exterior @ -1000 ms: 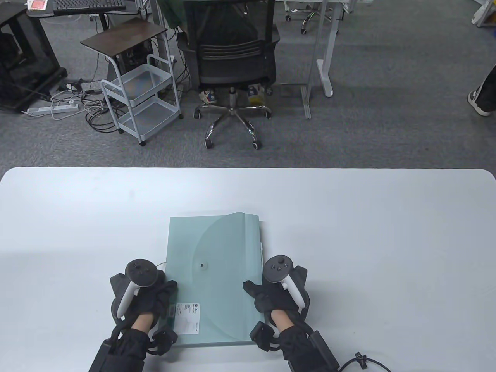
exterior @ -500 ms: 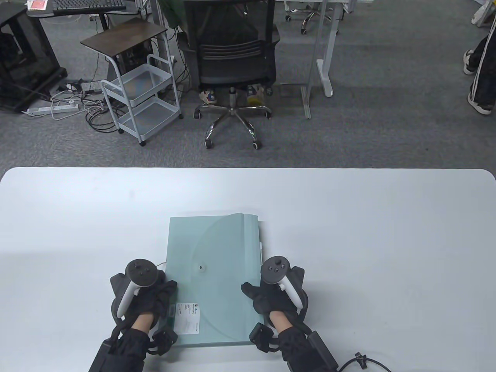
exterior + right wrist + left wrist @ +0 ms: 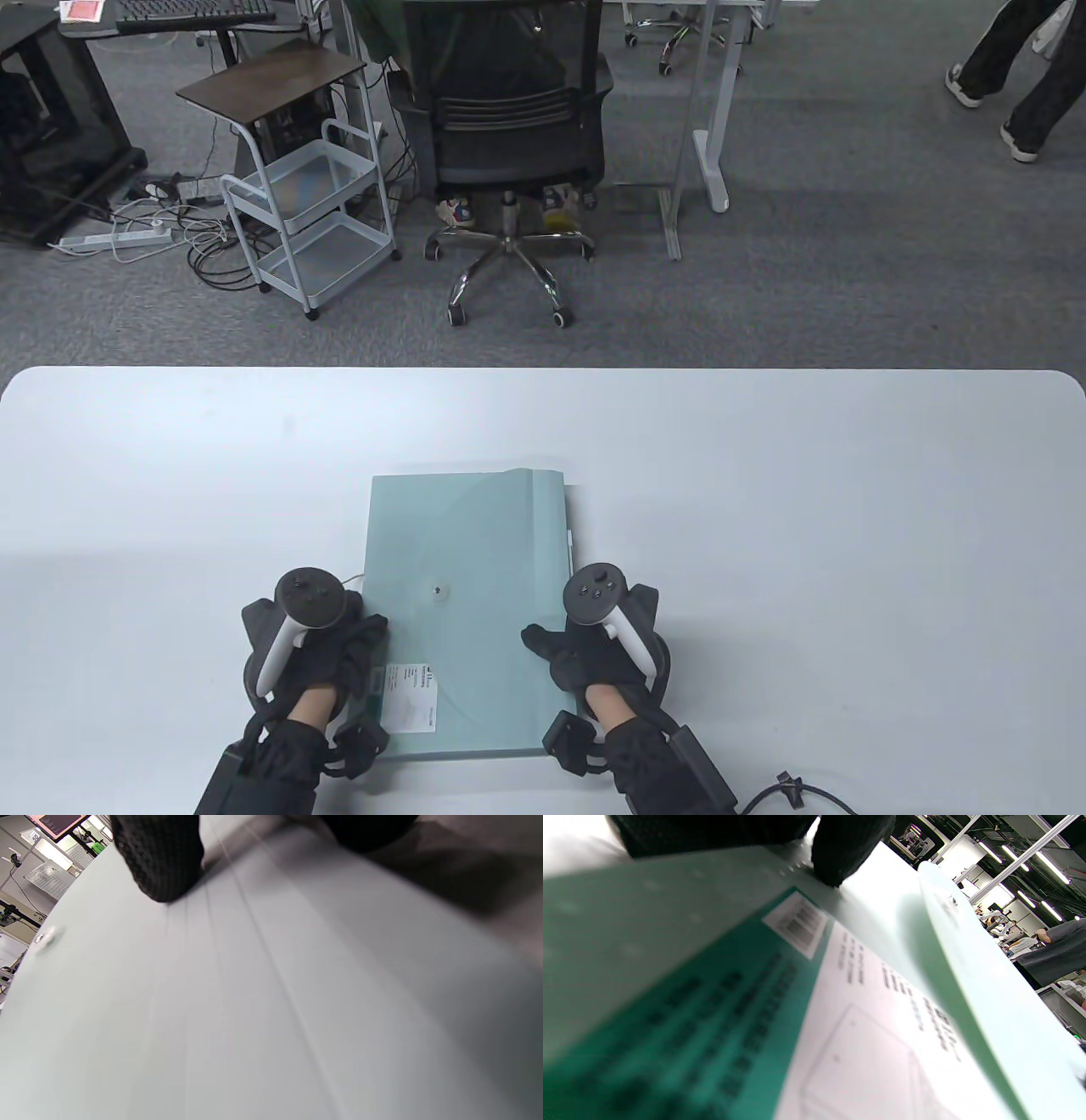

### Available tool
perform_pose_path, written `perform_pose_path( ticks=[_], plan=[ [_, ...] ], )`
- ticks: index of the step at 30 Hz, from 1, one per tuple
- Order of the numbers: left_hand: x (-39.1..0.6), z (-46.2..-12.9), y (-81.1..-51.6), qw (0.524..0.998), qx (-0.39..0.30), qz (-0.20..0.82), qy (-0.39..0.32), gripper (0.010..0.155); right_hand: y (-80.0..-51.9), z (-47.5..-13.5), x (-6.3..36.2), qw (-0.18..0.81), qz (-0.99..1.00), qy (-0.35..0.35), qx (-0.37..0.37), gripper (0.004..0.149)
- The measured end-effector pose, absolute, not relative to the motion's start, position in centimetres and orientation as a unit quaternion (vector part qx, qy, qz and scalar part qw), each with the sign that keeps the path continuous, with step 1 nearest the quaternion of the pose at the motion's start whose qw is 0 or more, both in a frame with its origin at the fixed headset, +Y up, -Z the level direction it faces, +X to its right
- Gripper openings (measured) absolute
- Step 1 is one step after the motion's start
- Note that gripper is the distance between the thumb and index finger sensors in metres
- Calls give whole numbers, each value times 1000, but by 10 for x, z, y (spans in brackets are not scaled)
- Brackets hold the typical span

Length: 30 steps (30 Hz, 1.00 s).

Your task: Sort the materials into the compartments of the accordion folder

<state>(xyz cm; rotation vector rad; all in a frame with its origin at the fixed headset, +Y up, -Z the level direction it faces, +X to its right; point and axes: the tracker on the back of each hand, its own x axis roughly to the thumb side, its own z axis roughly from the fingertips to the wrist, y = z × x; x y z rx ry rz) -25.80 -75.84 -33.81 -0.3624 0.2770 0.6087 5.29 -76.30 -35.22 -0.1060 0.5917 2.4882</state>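
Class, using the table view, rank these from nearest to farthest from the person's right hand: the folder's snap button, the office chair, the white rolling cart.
From the right hand:
1. Snap button, just left of it, on the accordion folder.
2. Office chair, beyond the table's far edge.
3. White rolling cart, far left on the floor.

- We are in an office, or an office-like lab: grey carpet (image 3: 806,280) covers the floor beyond our white counter (image 3: 764,509).
- A black mesh swivel chair (image 3: 509,127) on castors stands just past the counter's far edge.
- Beside it we see a white wheeled cart (image 3: 310,221) with a dark top, and a power strip (image 3: 114,240) among tangled cables on the floor.
- A keyboard (image 3: 195,10) lies on a desk at the far left; white desk legs (image 3: 708,127) stand to the right.
- A person's legs (image 3: 1014,76) cross the far right corner.
- The left wrist view shows long ceiling strip lights (image 3: 1018,861).
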Motion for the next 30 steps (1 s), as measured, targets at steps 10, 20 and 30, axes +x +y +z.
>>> perform_pose_path(
  ticks=[10, 20, 30],
  plan=[
    [-258, -338, -758, 930, -175, 293, 135, 59, -764, -350, 47, 272, 938, 212, -40, 88],
    [-257, -338, -759, 931, -175, 292, 135, 59, -765, -350, 45, 266, 941, 208, -39, 88],
    [-258, -337, -760, 931, -173, 294, 132, 59, -765, -349, 44, 265, 941, 206, -41, 88]
  ],
)
